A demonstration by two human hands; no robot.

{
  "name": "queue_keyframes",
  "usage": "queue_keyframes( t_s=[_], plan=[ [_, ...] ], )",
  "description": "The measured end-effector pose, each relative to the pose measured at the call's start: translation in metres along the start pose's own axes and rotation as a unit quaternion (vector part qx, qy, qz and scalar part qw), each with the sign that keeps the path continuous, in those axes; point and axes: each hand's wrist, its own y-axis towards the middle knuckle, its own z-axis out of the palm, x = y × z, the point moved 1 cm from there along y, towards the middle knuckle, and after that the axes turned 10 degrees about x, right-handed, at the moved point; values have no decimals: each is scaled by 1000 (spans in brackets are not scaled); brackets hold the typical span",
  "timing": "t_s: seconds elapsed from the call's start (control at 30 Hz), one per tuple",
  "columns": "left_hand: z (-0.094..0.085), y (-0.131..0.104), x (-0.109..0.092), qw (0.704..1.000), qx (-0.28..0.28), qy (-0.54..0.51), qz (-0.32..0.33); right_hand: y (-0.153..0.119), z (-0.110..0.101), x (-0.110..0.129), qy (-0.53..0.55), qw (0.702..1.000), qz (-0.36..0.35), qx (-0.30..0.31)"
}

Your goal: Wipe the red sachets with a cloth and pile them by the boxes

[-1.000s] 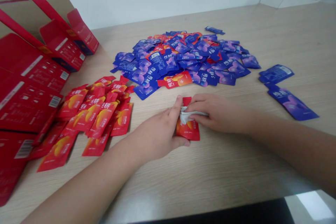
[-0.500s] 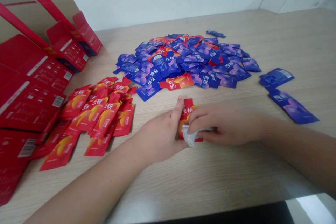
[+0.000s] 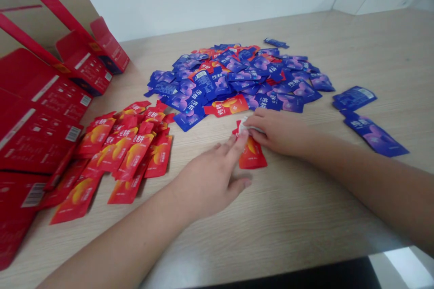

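Work site: a flat, glossy red sachet with orange fruit print lies on the pale wood-grain surface, in front of the mixed heap of blue and red sachets. The layered pile of red sachets is to the left, beside the red cardboard cartons.

Right hand: grip closed, fingertips clamped on a crumpled white cloth or tissue at the sachet's narrow far end. Left hand: grip apart, thumb clear of the sachet, extended fingers at its far end, close to the cloth. Whether they press the film or the cloth cannot be told.

Technique (judgement): pin one edge with flat left fingertips, outside the cloth's path. Stroke lengthwise, away from the pinned end, with light, even pressure; thin film probably skids or creases if pushed towards the hold. Keep the cloth bunched small so no loose fold catches the narrow neck.
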Motion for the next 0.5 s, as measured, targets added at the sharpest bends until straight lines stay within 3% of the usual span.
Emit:
queue_keyframes(
  t_s=[0.1,0.3,0.5],
  plan=[
    [5,-1,-12,999,6,36,8,2,7,-9,-14,998,33,-43],
    [13,7,-24,997,-41,61,-4,-1,10,-12,58,995,43,-68],
    [3,8,-18,986,-45,103,-120,-5,10,-14,101,985,49,-133]
  ],
)
